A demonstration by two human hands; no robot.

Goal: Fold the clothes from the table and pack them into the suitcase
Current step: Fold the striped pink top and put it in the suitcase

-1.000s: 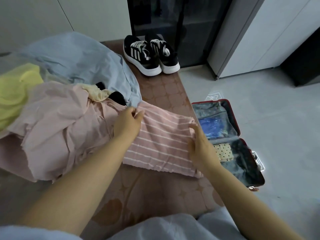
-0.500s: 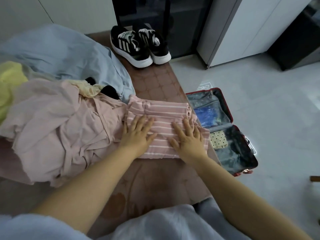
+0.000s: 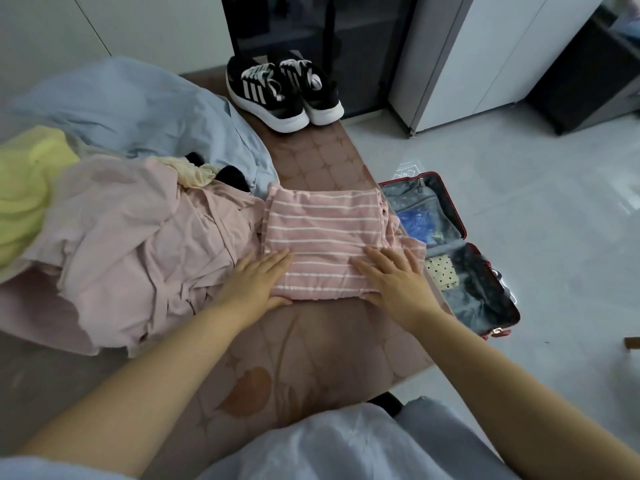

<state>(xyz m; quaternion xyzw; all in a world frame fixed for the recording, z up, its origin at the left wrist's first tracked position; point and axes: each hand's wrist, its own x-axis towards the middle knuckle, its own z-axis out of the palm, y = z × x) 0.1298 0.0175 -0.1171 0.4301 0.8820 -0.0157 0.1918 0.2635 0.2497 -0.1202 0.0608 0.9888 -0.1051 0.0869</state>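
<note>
A pink garment with white stripes (image 3: 323, 233) lies folded into a rectangle on the brown patterned table (image 3: 311, 341). My left hand (image 3: 256, 284) rests flat on its near left corner, fingers straight. On the near right part my right hand (image 3: 393, 280) presses flat in the same way. To the left sits a heap of unfolded clothes: a pale pink piece (image 3: 131, 254), a yellow one (image 3: 27, 188) and a light blue one (image 3: 131, 109). An open red suitcase (image 3: 460, 233) lies on the floor to the right, holding a blue item (image 3: 414, 223) and a dotted cream item (image 3: 440, 273).
A pair of black sneakers with white stripes (image 3: 284, 91) stands at the table's far end. Behind them is a dark glass cabinet (image 3: 311, 26), with a grey cabinet (image 3: 485, 57) to its right. Pale floor (image 3: 536, 174) surrounds the suitcase.
One second ago both hands pinched the striped garment's edges and folded it over. Since then they have laid flat on it and slid toward its near edge, apart from each other.
</note>
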